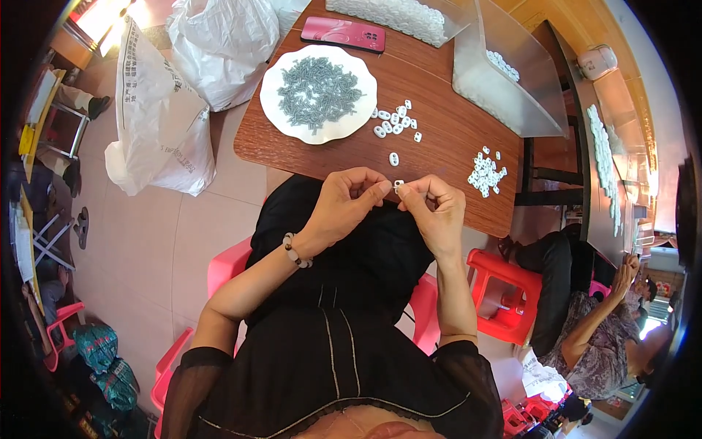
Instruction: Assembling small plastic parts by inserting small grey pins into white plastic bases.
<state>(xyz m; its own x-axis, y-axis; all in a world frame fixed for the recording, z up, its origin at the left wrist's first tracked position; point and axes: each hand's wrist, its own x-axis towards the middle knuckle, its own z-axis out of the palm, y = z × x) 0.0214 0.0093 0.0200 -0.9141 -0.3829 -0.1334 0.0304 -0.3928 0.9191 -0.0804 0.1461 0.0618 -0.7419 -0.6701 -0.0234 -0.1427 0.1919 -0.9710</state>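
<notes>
Small white piece (398,185) pinched between both hands' grip.

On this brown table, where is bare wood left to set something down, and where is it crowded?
Bare wood runs between the white plate of grey pieces and the clear scoop tray, and along the near edge of the table left of both hands. It is crowded around the small white pieces beside the plate and the pile at the right edge.
</notes>
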